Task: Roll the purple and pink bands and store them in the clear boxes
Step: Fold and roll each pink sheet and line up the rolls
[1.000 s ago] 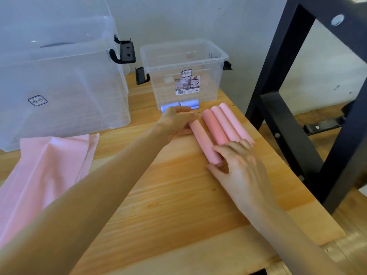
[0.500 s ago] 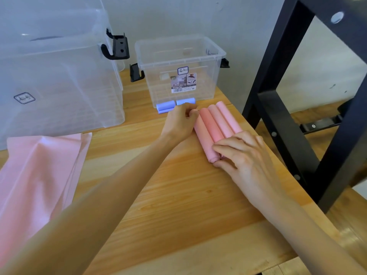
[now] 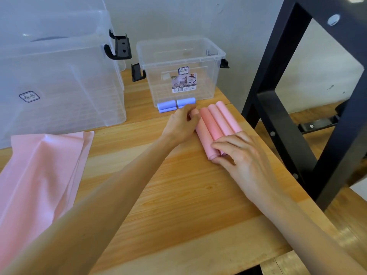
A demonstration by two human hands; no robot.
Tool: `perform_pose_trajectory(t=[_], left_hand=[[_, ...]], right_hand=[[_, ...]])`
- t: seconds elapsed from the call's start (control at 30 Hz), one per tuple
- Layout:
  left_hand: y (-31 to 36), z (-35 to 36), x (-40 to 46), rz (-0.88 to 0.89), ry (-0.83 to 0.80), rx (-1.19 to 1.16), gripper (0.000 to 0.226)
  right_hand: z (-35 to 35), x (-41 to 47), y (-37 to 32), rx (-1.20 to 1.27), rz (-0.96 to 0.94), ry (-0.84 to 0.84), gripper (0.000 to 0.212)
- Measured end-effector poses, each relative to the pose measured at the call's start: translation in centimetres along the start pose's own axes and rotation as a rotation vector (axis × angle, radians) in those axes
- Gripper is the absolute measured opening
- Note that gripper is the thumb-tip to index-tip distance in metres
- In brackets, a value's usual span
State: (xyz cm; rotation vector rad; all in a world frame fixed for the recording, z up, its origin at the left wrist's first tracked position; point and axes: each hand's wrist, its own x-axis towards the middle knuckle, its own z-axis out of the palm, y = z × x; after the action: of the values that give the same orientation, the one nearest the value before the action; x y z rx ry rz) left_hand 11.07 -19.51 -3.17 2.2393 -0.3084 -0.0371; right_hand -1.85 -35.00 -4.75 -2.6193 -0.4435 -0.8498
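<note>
Label: I read "Storage Box" on the small clear box (image 3: 179,62).
Pink rolls (image 3: 215,124): four, side by side on bench (image 3: 178,195).
Left hand (image 3: 181,126): fingers curled on far roll ends.
Right hand (image 3: 241,155): fingers clamp near ends.

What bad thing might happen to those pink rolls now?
1. Both hands, left hand and right hand, squeeze only the ends of the four pink rolls; lifted together, a middle one might slip out and unroll.
2. The rolls lie near the table edge, so one may fall off.
3. The left hand might knock the purple rolls.
</note>
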Motion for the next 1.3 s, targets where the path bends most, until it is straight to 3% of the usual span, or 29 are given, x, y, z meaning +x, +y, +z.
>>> perform_pose_trajectory(t=[0.27,0.4,0.6,0.97,1.3], left_hand=[[0.5,0.2,-1.5,-0.043,-0.016,-0.08,0.06],[0.6,-0.4,-2.8,-0.057,-0.003,-0.112,0.056],[-0.7,-2.4,-6.0,-0.02,-0.011,-0.061,0.046],[-4.7,-10.8,-12.5,0.0,0.067,0.043,0.034],[-9.8,-20.0,-21.3,-0.085,0.196,-0.062,0.028]], right_hand=[[-0.8,-0.4,-0.8,0.01,-0.015,-0.023,0.024],[-1.4,-0.9,-1.5,0.005,-0.019,-0.064,0.018],[-1.7,-1.4,-3.9,-0.01,-0.008,-0.091,0.025],[0.9,-0.2,-11.1,0.084,-0.121,-0.131,0.017],[3.8,-0.5,-18.9,0.293,-0.212,-0.233,0.019]])
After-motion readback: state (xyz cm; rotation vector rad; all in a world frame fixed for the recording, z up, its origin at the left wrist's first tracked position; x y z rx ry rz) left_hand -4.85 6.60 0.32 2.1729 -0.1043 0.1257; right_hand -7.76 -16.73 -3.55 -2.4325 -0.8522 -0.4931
